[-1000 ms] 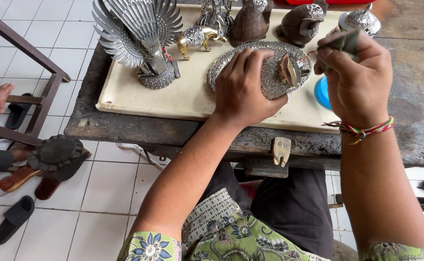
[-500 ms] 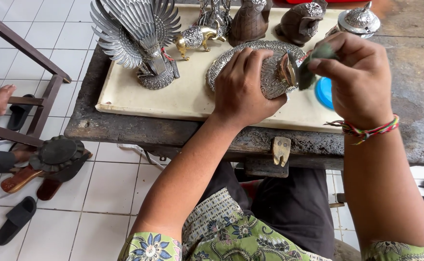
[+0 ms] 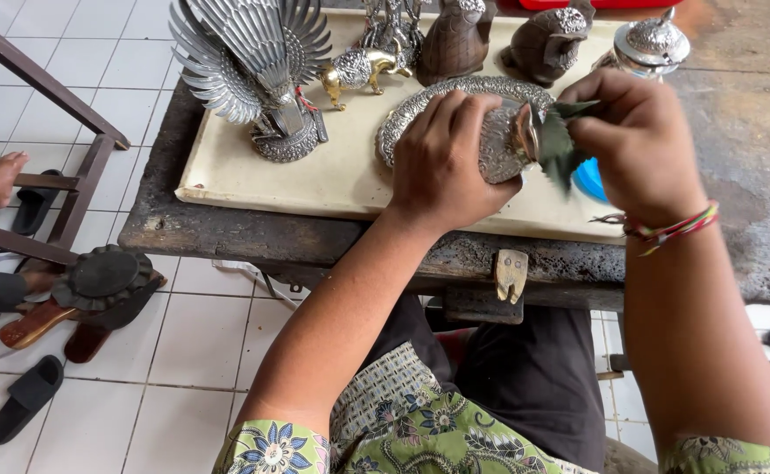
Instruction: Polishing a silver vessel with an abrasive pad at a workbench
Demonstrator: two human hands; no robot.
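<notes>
While our left hand [image 3: 451, 162] lies curled over a small silver figurine [image 3: 503, 140] at the centre top of the frame, its fingers wrapped closely round the piece and pinning it against the oval embossed tray [image 3: 402, 118], our right hand [image 3: 635, 140] comes in from the right with the fingers pinched tight on a dark green cloth [image 3: 556, 145]. The cloth touches the figurine's right end, just where a small round opening shows.

All this sits on a cream board [image 3: 332, 175] laid on a dark, worn workbench [image 3: 736, 175]. The board's near edge runs just below our left wrist, and the bench's scarred front edge lies just beneath that, with a small pale metal piece [image 3: 510, 274] hanging from it. A blue round thing [image 3: 591, 180] peeks out under our right hand, mostly hidden.

At upper left of the board stands a silver bird with fanned wings [image 3: 249, 66]; a gold-and-silver animal [image 3: 359, 68] is just to its right, two dark brown figures [image 3: 499, 39] stand along the top edge, and a silver lidded pot [image 3: 653, 39] is at upper right. Bare board shows between the winged bird and our left hand, and the bench is bare at far right.

At lower left, white floor tiles [image 3: 201, 351] lie open beside a dark round block [image 3: 104, 276] and a black sandal [image 3: 21, 408].
</notes>
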